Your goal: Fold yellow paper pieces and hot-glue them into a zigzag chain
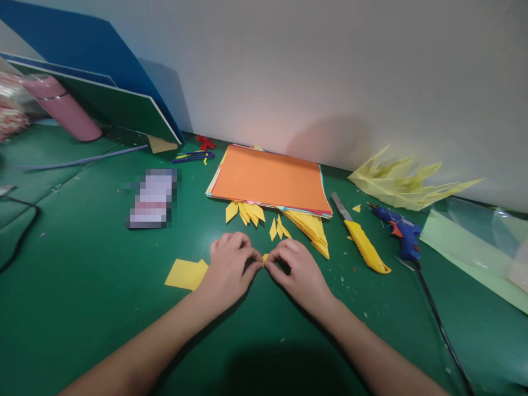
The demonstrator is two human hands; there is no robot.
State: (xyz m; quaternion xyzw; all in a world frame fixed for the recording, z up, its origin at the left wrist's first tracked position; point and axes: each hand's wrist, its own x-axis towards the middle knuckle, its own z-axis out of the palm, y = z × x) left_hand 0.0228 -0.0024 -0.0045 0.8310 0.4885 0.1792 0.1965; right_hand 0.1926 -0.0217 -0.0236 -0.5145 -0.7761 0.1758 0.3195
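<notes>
Between the fingertips of both hands is a small yellow piece of paper [265, 257], mostly covered by the fingers. My left hand [233, 264] pinches its left side, and my right hand [295, 267] pinches its right side. Yellow paper rectangles [183, 274] lie partly under my left wrist. Just beyond the hands are folded yellow paper pieces [246, 213], two slim yellow paper diamonds [278, 227] and a sheaf of long yellow paper triangles [311, 228]. Their upper ends meet a stack of coloured paper with an orange sheet [268, 177] on top.
Right of the hands lie a yellow utility knife [365, 245], blade out, and a blue glue gun [400, 228] with its cord. A spiky pale yellow paper shape [408, 184] rests by the wall. At left are a blurred-out phone [152, 199], pink bottle [66, 107] and leaning boards [99, 104].
</notes>
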